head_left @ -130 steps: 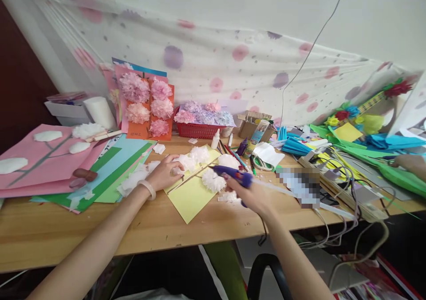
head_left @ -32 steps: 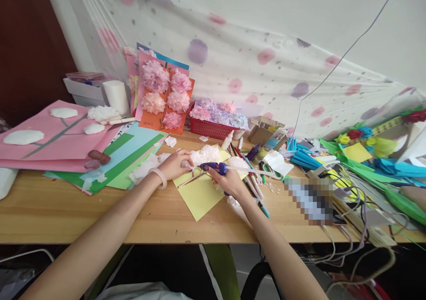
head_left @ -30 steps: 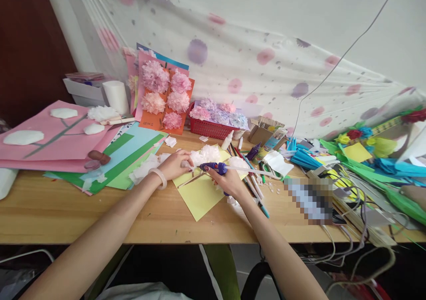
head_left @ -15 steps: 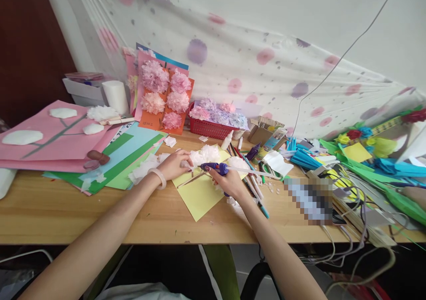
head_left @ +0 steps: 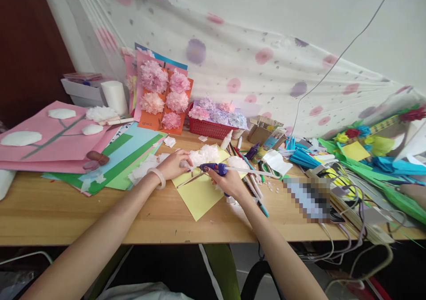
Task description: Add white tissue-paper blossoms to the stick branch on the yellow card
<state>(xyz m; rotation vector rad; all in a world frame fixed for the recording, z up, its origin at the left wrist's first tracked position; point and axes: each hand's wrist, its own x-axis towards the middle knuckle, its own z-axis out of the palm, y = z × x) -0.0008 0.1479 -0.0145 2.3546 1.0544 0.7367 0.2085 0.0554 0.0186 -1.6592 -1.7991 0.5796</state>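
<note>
My left hand (head_left: 175,163), with a pale bangle at the wrist, is closed on a white tissue-paper flower (head_left: 207,153) at the top of a yellow paper sheet (head_left: 197,193). My right hand (head_left: 228,182) grips a blue glue gun (head_left: 214,168) whose nozzle points left at the flower's base. A clear glue stick (head_left: 253,171) sticks out of the gun's back to the right. A thin stem (head_left: 189,179) lies across the sheet. Another white flower (head_left: 237,162) sits just behind the gun.
Pink, green and blue paper sheets (head_left: 109,158) are stacked at the left. A red basket (head_left: 209,130) of paper flowers and an orange flower card (head_left: 164,100) stand at the back. Pens, scissors (head_left: 270,170), cables and coloured paper crowd the right. Another person's hand (head_left: 412,192) shows at the far right.
Over four seconds my right hand brought the glue gun left to the flower held by my left hand. In the last second both hands have stayed nearly still.
</note>
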